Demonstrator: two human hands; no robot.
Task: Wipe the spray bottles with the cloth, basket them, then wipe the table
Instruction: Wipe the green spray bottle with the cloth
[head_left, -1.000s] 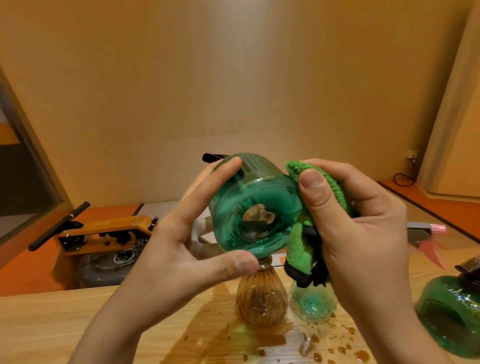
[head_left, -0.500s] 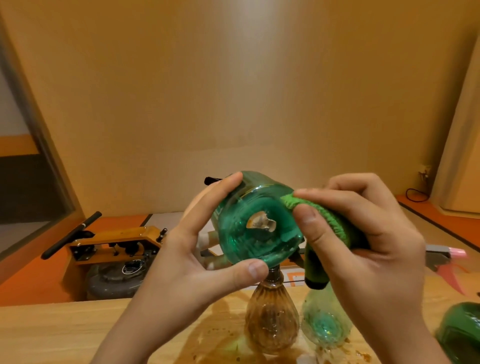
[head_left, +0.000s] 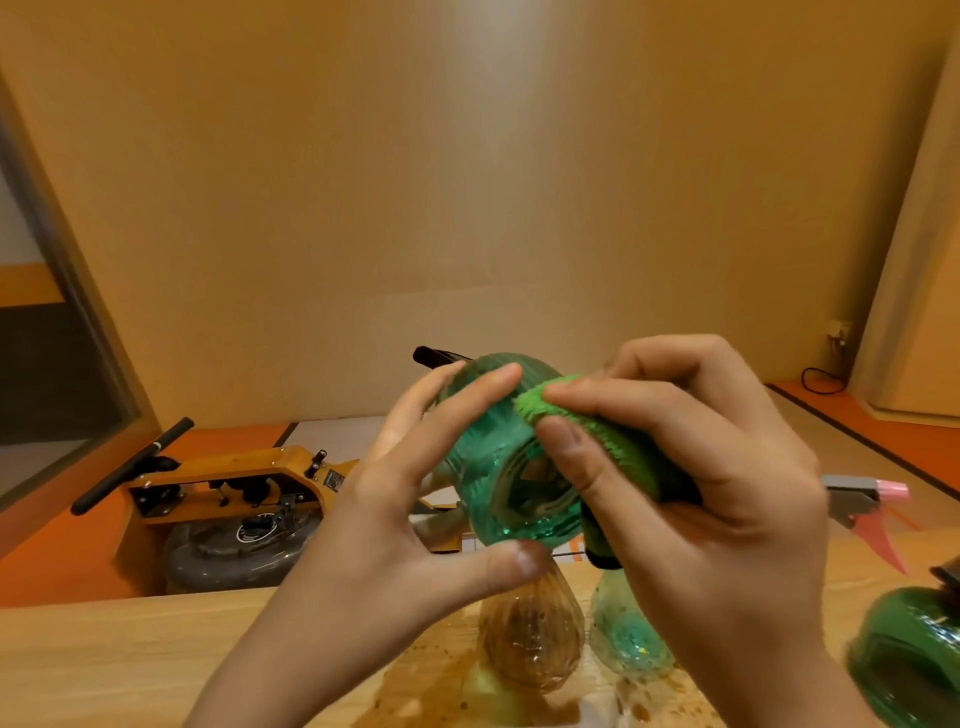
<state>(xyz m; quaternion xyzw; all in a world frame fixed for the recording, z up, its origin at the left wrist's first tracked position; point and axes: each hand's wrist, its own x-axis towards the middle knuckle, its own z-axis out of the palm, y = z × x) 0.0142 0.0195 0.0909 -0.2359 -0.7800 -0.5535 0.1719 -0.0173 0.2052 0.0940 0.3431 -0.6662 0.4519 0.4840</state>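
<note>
Above worktop (head_left: 104, 665): left hand (head_left: 384, 535) grips green spray bottle (head_left: 493, 457) on its side, base toward camera, thumb under, fingers over. Right hand (head_left: 717, 499) pinches green cloth (head_left: 602, 431), pressed against bottle's flank. Brown bottle (head_left: 530, 644) stands on worktop below.

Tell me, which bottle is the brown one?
The brown bottle stands on the table, below the green bottle being wiped. The rest look green or bluish-green.

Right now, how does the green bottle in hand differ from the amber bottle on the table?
The green bottle is held tipped, base toward the camera; the amber bottle stands on the table. The left hand grips the green bottle while the right hand presses the cloth on it; the amber bottle is untouched. Both are ribbed, translucent.
</note>
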